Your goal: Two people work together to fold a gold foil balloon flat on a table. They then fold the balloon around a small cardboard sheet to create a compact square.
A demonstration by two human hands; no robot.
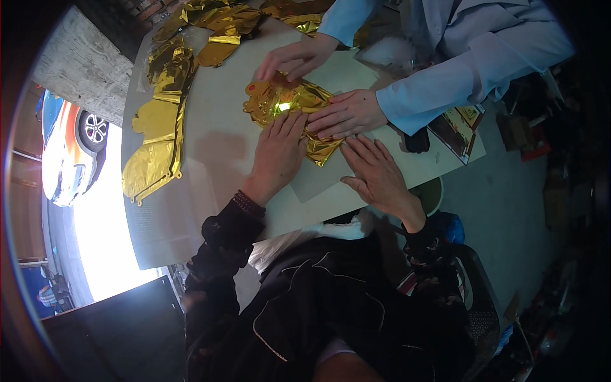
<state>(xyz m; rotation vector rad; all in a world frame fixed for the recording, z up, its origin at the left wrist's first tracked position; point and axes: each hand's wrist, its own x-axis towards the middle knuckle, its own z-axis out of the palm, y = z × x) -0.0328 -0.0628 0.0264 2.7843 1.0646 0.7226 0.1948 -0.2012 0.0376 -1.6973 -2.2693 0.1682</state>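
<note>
A shiny gold foil piece (321, 151), which looks like a flat foil balloon with a rounded, embossed end, lies on the white table (216, 191). My left hand (280, 146) rests with outstretched fingers on its near left edge. Beside its near right corner lies my right hand (377, 175), flat with the fingers apart; whether the fingertips touch the foil I cannot tell. A co-worker's hand (349, 114) presses flat on the right part of the foil, next to my right fingers. The co-worker's other hand (299, 58) hovers at or touches the far edge.
More flat gold foil pieces (153, 153) line the table's left side, and others (223, 25) lie at its far edge. A dark object (417, 140) and a picture-printed package (457, 130) are on the right. Under the near right edge stands a round greenish container (429, 194).
</note>
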